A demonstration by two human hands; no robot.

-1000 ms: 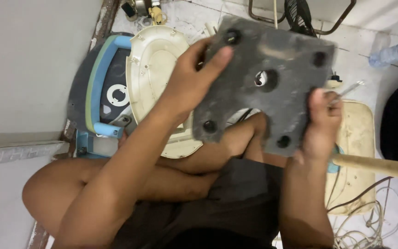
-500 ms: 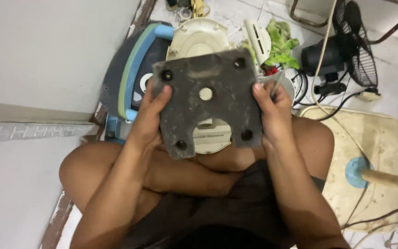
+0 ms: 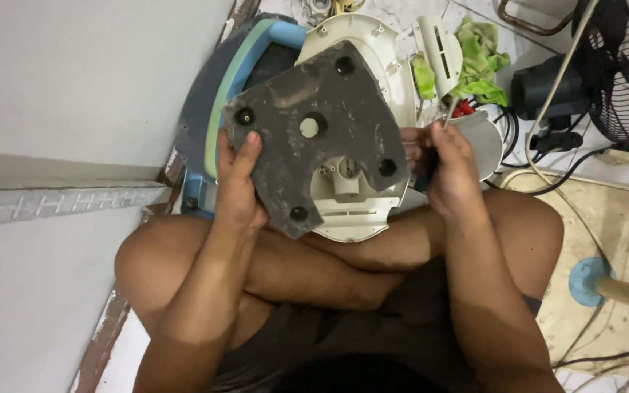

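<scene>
Dark grey, dusty base plate [image 3: 314, 138] held up over the crossed legs, tilted, one corner pointing up toward the top edge of the floor space, one down toward the lap. Beneath and behind it, cream plastic fan base [image 3: 362, 204] lying on the floor between the knees, its rim showing past the plate's upper and lower edges. Left hand [image 3: 238, 182] clamped on the plate's left edge: thumb laid flat over the front face just below a round black foot [image 3: 244, 116], fingers wrapped behind, out of sight. Wrist straight, forearm rising from the left knee. Right hand [image 3: 449, 171] just off the plate's right edge, curled tight round a thin screwdriver [image 3: 448, 113], its shaft standing up toward the green cloth [image 3: 478, 62]; cannot tell whether the knuckles touch the plate. Tight on the left: grey wall [image 3: 74, 87] and blue-green housing [image 3: 212, 102] close beside the plate. More room on the right, though crowded by black cables [image 3: 547, 138], a black fan with wire guard [image 3: 613, 73] and a worn beige board [image 3: 620, 240] near the right knee.
</scene>
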